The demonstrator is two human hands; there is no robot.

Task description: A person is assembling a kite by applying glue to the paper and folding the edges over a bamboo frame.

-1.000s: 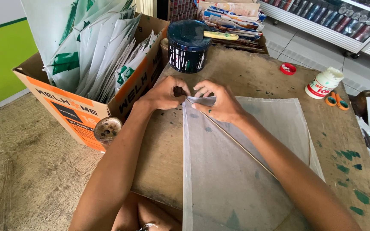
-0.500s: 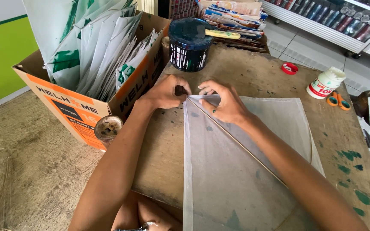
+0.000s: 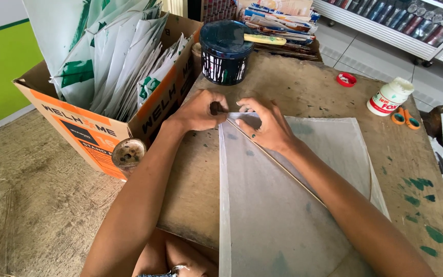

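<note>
- Worktop (image 3: 303, 87), a worn brown board blotched with green paint, carried nearly everything in view
- Translucent white paper sheet (image 3: 283, 205) lay flat across its middle, top corner pointing away from the person, with a thin stick (image 3: 283, 166) running on a slant beneath it
- Cardboard box (image 3: 98, 136) stood against the worktop's left edge, crammed with upright folded white sheets printed in green (image 3: 108, 66)
- Since a second before, little had shifted: both hands had stayed at the sheet's top corner, so the fiddly work there looked unfinished rather than done
- Left hand (image 3: 198, 110) was closed, pinching the corner together with a small dark object I could not identify
- Right hand (image 3: 265, 125) lay flat beside it, touching it, fingers spread and pressing the paper down over the stick's end, gripping nothing
- Dark round paint tub (image 3: 224, 51) sat behind the hands, lid on, streaked white down its side, with a yellow-handled brush (image 3: 265, 39) resting across the top
- White glue bottle (image 3: 389, 96) stood well to the right, opening uncovered; its contents could not be seen
- Orange-handled scissors (image 3: 405, 118) lay just beside the bottle
- Red cap (image 3: 346, 79) lay loose near the bottle
</note>
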